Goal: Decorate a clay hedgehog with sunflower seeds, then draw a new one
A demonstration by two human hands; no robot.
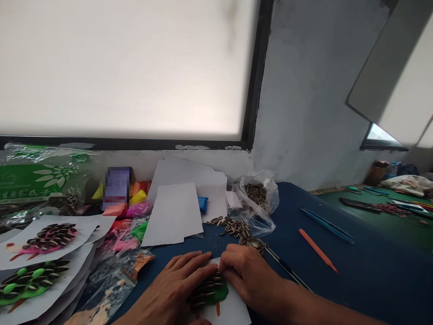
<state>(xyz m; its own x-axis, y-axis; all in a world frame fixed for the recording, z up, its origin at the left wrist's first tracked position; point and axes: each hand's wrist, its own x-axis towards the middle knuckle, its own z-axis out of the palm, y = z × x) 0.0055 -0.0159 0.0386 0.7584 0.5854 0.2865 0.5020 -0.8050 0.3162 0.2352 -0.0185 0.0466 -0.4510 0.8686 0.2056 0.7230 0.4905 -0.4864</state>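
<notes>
A green clay hedgehog, studded with rows of striped sunflower seeds and with brown legs, lies on a white paper sheet in front of me. My left hand rests over its left side, fingers stretched out and the index fingertip at the top of the seeds. Above the upper right edge of the clay, my right hand is closed in a pinch. Its fingertips touch the clay's edge and hide whatever is between them. Loose sunflower seeds are heaped just beyond my hands.
Pointed tweezers lie beside my right forearm. Further right are an orange clay tool and blue tweezers. A plastic bag of seeds, blank paper sheets, bright clay packets and finished hedgehog pictures surround the work area.
</notes>
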